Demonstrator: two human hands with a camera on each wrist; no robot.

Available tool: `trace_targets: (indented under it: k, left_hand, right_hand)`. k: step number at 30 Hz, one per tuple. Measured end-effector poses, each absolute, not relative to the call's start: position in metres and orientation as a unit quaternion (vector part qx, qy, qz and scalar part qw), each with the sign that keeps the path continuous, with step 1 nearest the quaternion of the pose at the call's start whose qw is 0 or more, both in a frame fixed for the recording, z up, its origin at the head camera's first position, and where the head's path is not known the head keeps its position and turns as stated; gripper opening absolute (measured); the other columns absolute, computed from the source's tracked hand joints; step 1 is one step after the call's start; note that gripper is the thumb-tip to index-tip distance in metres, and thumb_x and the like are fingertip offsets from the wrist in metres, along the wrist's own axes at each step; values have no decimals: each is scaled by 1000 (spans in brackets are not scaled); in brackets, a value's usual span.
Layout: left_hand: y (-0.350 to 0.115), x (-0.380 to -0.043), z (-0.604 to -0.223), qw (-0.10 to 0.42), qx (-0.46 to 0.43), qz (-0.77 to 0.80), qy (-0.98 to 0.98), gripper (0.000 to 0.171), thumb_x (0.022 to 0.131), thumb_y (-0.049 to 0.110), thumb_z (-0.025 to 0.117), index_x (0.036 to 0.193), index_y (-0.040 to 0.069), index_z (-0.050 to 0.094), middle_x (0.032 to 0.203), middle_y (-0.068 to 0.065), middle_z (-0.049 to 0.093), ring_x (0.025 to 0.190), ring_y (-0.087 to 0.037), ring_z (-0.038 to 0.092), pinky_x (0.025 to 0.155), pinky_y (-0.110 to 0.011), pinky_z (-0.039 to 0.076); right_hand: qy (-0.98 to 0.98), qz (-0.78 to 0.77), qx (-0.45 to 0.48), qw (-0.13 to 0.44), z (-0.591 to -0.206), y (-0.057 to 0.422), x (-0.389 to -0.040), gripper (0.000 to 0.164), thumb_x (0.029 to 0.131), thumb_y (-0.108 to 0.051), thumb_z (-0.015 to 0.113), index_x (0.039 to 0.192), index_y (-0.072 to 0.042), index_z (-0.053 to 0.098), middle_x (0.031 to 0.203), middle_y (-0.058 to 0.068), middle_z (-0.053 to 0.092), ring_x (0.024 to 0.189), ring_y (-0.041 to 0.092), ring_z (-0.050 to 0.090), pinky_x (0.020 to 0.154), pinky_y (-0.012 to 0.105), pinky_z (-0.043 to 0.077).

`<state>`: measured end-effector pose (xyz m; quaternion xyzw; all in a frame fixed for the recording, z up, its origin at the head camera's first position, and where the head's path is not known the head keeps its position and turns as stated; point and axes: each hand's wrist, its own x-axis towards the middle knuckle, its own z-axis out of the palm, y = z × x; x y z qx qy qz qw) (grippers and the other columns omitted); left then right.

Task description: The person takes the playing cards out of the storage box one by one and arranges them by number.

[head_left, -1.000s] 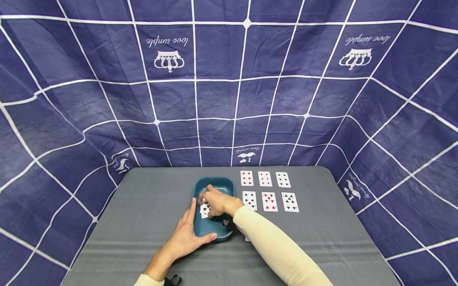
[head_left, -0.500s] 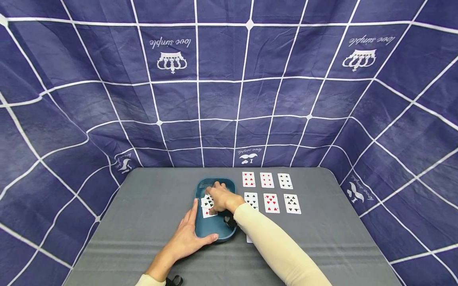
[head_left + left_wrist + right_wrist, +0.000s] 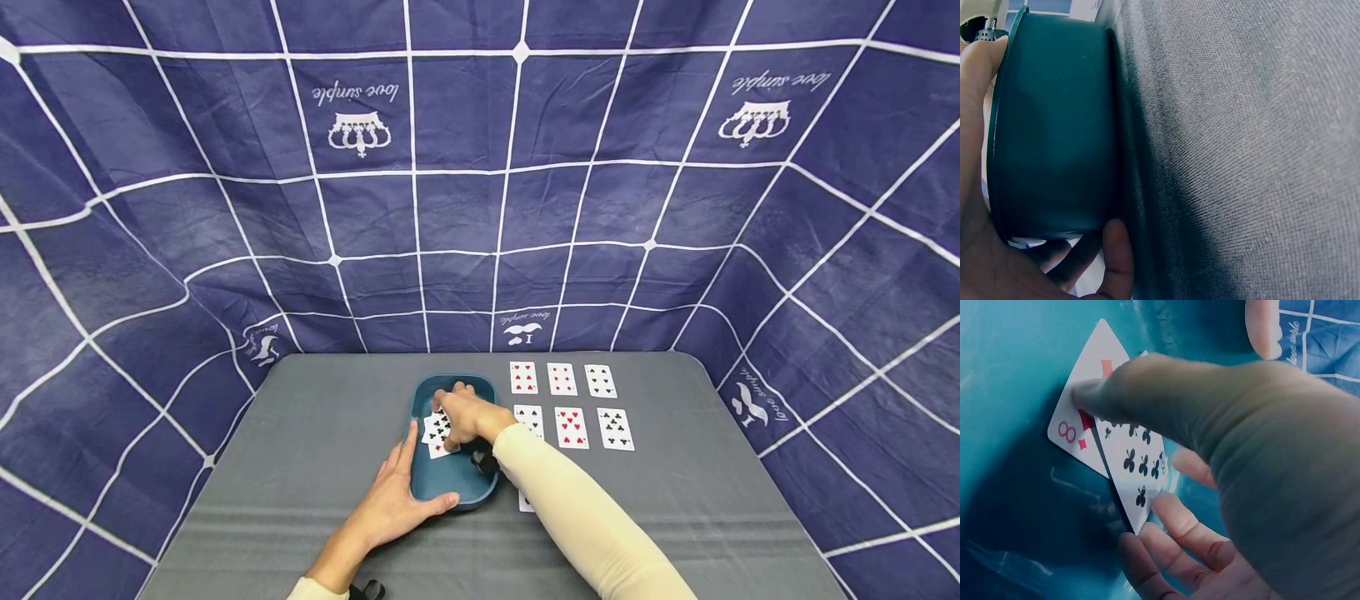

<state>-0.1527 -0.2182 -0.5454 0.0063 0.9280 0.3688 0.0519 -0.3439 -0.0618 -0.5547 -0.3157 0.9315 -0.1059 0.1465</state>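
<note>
A teal tray (image 3: 480, 492) sits on the grey table (image 3: 315, 450). My left hand (image 3: 401, 492) grips its near left rim, with the thumb (image 3: 1117, 253) against the outer wall (image 3: 1054, 125). My right hand (image 3: 457, 415) reaches into the tray and pinches a clubs card (image 3: 1138, 469), thumb on top and fingers beneath. That card overlaps an eight of diamonds (image 3: 1072, 434) lying against the tray's inside. Both cards show in the head view as a small fan (image 3: 437, 432).
Six face-up cards lie in two rows right of the tray, from a hearts card (image 3: 523, 377) to a clubs card (image 3: 616, 428). Another card (image 3: 525, 502) peeks out under my right forearm. A blue gridded cloth (image 3: 480, 208) walls in the table.
My right hand has shifted slightly toward the tray's far end, and the clubs card has come up over the red card. My left hand has stayed on the rim.
</note>
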Motion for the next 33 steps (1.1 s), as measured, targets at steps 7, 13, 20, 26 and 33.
trace_targets:
  k: [7, 13, 20, 26, 33]
  left_hand:
    - [-218, -156, -546, 57, 3, 367, 928, 148, 87, 68, 97, 190, 18, 3, 185, -29, 36, 168, -58, 42, 130, -78, 44]
    - [-218, -155, -544, 59, 2, 368, 928, 150, 87, 66, 98, 190, 19, 0, 186, -28, 36, 168, -58, 41, 130, -77, 43]
    - [-218, -155, -543, 62, 2, 371, 926, 151, 87, 69, 97, 190, 18, -2, 189, -26, 31, 171, -59, 37, 132, -79, 40]
    - [-219, -155, -544, 57, 4, 370, 927, 151, 87, 68, 97, 189, 17, -1, 190, -25, 30, 172, -57, 37, 134, -77, 39]
    - [-219, -155, -545, 54, 9, 368, 928, 152, 86, 71, 96, 189, 16, -1, 189, -25, 32, 171, -57, 38, 133, -76, 40]
  right_hand:
    - [926, -110, -335, 135, -527, -51, -328, 89, 78, -32, 110, 156, -27, 67, 143, 13, 65, 115, 26, 58, 101, 42, 60]
    - [918, -119, -354, 129, -501, -39, -310, 86, 86, -31, 106, 161, -23, 65, 147, 13, 67, 120, 27, 56, 108, 42, 60]
    - [907, -133, -390, 83, -494, -18, -303, 81, 87, -27, 103, 159, -23, 68, 153, 10, 67, 130, 28, 58, 114, 46, 57]
    - [893, -153, -418, 72, -487, 8, -292, 84, 86, -20, 100, 162, -23, 66, 155, 8, 64, 131, 26, 55, 116, 43, 57]
    - [887, -169, -427, 48, -484, 38, -283, 76, 87, -18, 98, 158, -21, 70, 156, 4, 66, 125, 22, 56, 106, 39, 57]
